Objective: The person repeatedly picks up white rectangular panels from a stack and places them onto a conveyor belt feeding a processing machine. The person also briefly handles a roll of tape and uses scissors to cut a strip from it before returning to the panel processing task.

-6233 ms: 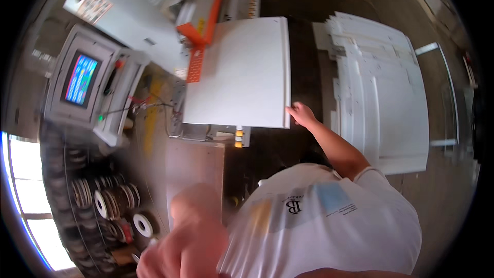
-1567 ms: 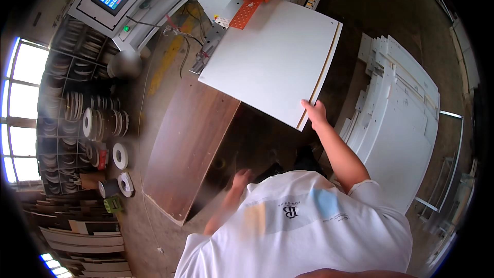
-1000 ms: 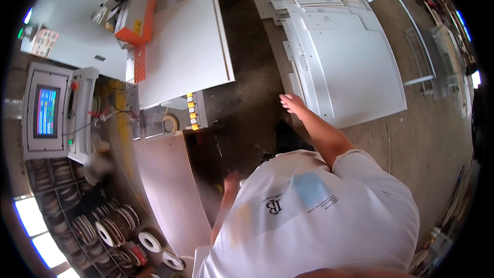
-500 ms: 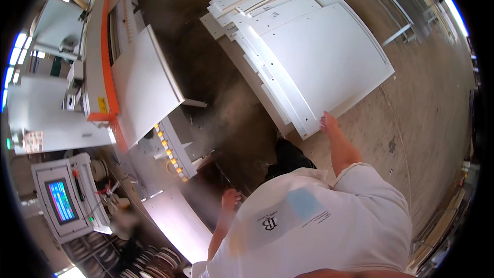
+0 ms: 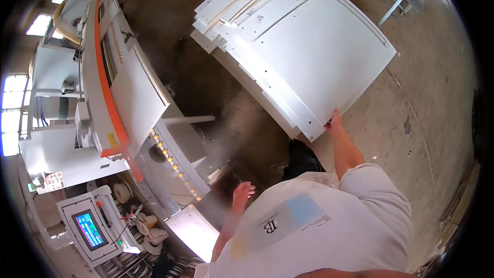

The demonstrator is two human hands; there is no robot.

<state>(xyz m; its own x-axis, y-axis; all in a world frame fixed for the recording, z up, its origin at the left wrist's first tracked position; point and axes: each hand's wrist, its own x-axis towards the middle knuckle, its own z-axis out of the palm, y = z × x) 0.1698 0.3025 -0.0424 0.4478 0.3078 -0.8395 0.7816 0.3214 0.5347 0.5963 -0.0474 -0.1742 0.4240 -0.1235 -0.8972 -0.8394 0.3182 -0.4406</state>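
A stack of flat white panels [image 5: 314, 46] lies ahead of me, with small round holes along several edges. My right hand [image 5: 334, 121] is at the near corner of the stack. Its thumb lies over the edge of the top panel and its fingers curl below, partly hidden. Off to the left, my left hand [image 5: 243, 193] hangs in the air in front of my shirt, fingers loosely apart and holding nothing. Another white panel [image 5: 138, 95] rests on the long machine with an orange rail [image 5: 104, 82].
Yellow rollers [image 5: 172, 161] line a grey side support of the machine. A control box with a lit screen [image 5: 90, 230] stands at the lower left, near rolls of edging strip [image 5: 123, 193]. A metal-framed table [image 5: 392, 10] is at the far right.
The panel on the machine has slid farther away along the rail, baring more rollers and the support arm. My right thumb now lies over the panel edge. My view has turned slightly.
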